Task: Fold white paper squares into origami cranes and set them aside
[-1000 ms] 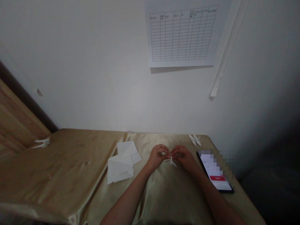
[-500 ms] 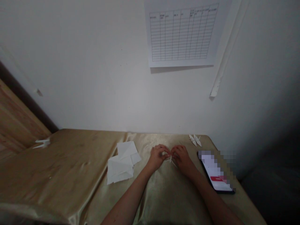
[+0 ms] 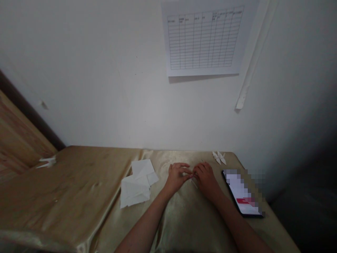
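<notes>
Though near phone (image 3: 240,193), right hand (image 3: 204,175) clear

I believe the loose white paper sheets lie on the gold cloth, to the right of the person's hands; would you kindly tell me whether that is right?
Not quite: the head view shows the loose white paper sheets to the left of the person's hands, nearer the left hand. They do lie on the gold cloth.
</notes>
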Demonstrator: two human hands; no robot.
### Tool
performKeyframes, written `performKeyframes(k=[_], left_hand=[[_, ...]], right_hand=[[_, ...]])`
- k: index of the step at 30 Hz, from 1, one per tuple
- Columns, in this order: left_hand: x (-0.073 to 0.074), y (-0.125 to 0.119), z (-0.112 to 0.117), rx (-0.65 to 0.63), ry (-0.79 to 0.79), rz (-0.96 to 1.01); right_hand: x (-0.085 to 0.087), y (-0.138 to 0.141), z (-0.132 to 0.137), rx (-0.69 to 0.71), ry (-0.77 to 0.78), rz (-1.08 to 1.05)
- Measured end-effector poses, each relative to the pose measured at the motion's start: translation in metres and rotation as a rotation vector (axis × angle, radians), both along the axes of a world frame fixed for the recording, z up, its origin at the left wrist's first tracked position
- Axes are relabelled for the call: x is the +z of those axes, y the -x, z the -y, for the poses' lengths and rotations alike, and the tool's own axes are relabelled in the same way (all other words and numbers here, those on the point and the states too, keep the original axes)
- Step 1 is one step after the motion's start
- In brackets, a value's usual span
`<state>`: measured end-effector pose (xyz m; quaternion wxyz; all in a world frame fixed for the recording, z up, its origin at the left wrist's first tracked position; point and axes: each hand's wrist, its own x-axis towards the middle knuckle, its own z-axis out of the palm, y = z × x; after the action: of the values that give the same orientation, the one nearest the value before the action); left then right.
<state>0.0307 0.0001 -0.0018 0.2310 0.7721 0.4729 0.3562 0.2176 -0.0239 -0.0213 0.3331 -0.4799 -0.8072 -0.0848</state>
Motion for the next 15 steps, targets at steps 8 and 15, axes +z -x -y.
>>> performKeyframes(k=[8,15], left_hand=[[-0.003,-0.001,0.0,0.055,0.003,0.046],[-0.005,0.002,-0.005,0.041,-0.024,0.114]], right_hand=[[0.001,0.0,0.0,0.047,0.054,-0.059],[-0.01,-0.004,-0.009,0.084,0.182,-0.411]])
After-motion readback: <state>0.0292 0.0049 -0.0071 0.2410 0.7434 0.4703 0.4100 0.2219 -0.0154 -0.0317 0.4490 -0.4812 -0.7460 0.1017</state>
